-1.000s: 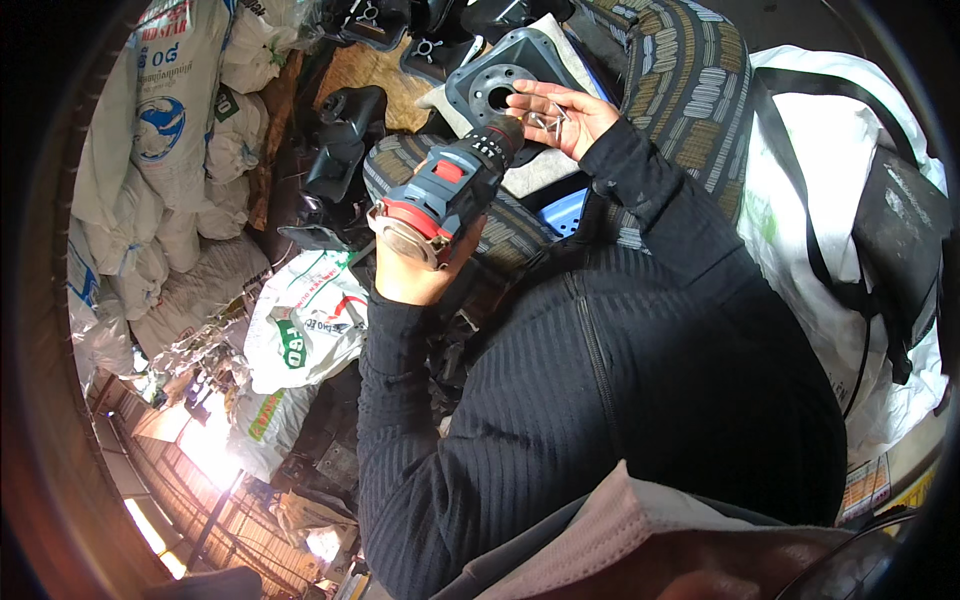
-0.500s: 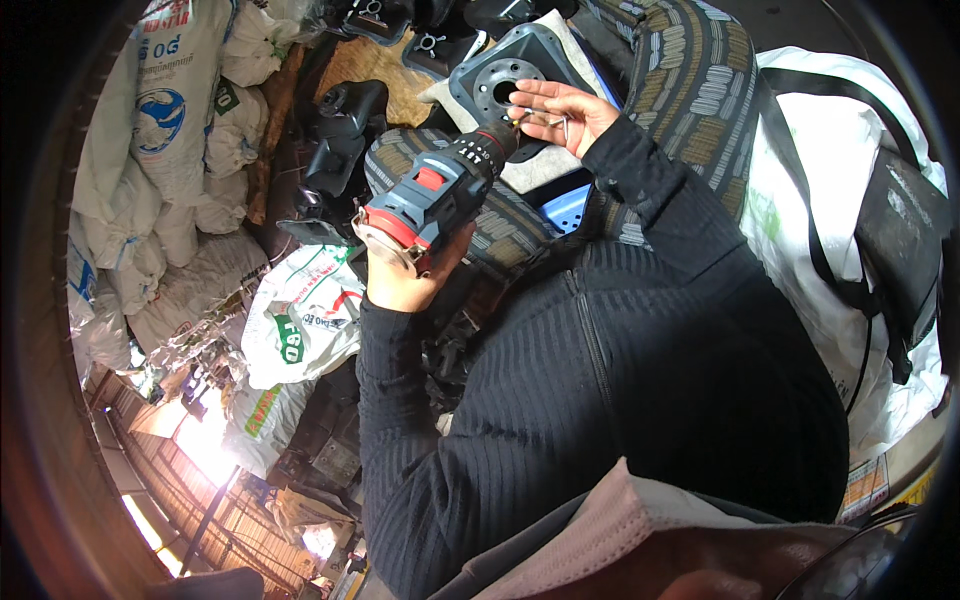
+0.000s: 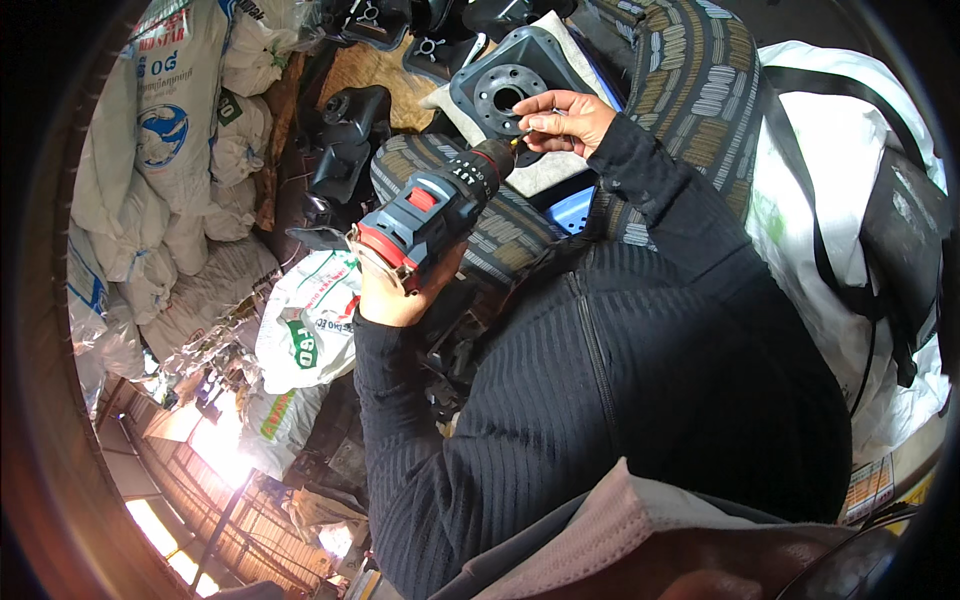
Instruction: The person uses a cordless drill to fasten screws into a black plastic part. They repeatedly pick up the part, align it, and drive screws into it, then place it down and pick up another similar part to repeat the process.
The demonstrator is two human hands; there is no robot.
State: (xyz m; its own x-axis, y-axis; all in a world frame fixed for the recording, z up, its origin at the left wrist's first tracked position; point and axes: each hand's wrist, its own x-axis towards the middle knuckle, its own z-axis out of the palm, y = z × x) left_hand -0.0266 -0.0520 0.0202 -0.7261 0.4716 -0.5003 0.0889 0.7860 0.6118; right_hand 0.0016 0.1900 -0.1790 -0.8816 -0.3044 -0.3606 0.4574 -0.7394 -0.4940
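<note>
The left hand [image 3: 400, 298] wraps the cordless drill [image 3: 425, 208]. By its tip the right hand [image 3: 562, 125], fingers curled, pinches a thin metal pin [image 3: 558, 112]. The dark flanged part [image 3: 488, 98] lies inside the pale pad's [image 3: 548, 172] lower edge

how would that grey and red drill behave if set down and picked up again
The drill likely feels rigid, given its hard-looking casing. It may be fairly heavy for its size, as that casing is bulky and ends in a thick front collar. Laid on its side, it could rock, since the collar looks rounded.
</note>
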